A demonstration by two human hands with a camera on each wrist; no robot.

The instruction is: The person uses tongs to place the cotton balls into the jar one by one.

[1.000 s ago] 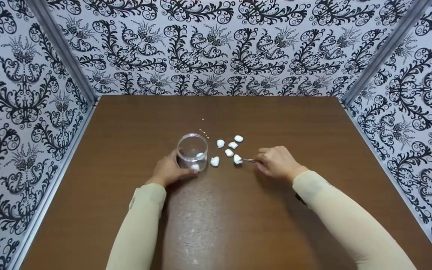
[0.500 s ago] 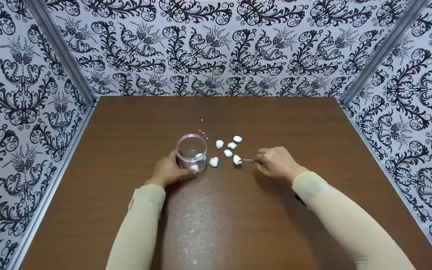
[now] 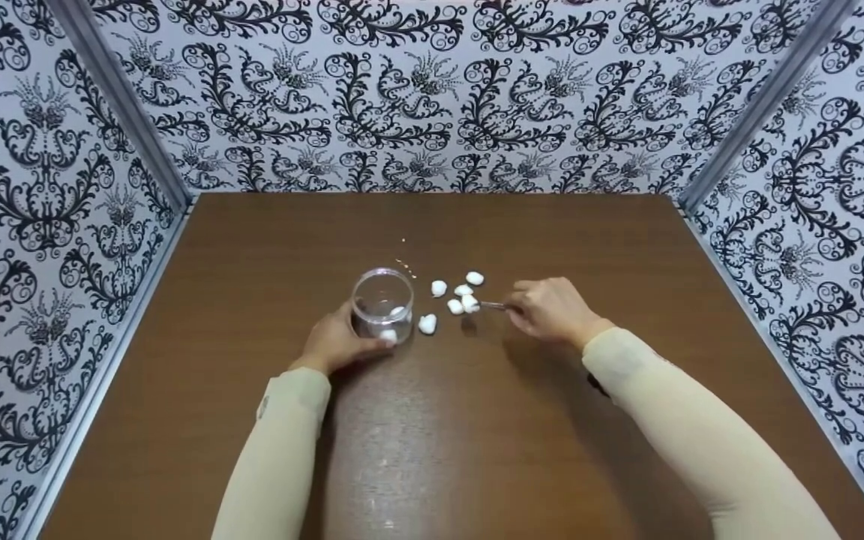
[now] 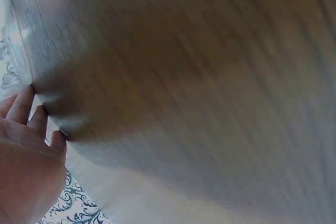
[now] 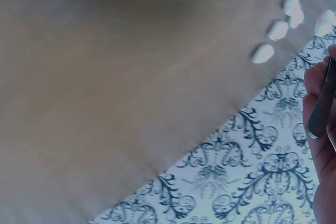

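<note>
My left hand [image 3: 338, 341] holds a clear plastic jar [image 3: 385, 295] on the table, its thumb across the near side. Inside the jar lie white cotton balls [image 3: 389, 335]. In the left wrist view, the fingertips of the left hand [image 4: 26, 150] meet the jar's wall [image 4: 18, 40]. My right hand [image 3: 556, 311] grips a spoon-like metal utensil [image 3: 493, 306] by its handle. At its tip, raised above a shadow, is one cotton ball [image 3: 470, 304]; it hides the utensil's end. The handle's rounded end [image 5: 317, 121] shows in the right wrist view.
Several loose cotton balls lie between the hands, one close to the jar [image 3: 427, 324] and others farther back [image 3: 475, 278]. Small pale crumbs [image 3: 406, 266] dot the brown table [image 3: 432, 450] behind the jar. Patterned walls [image 3: 432, 97] enclose the back and sides.
My right hand has lifted the utensil and moved slightly away from me, taking the cotton ball at its tip along. The left hand and jar have stayed put.
</note>
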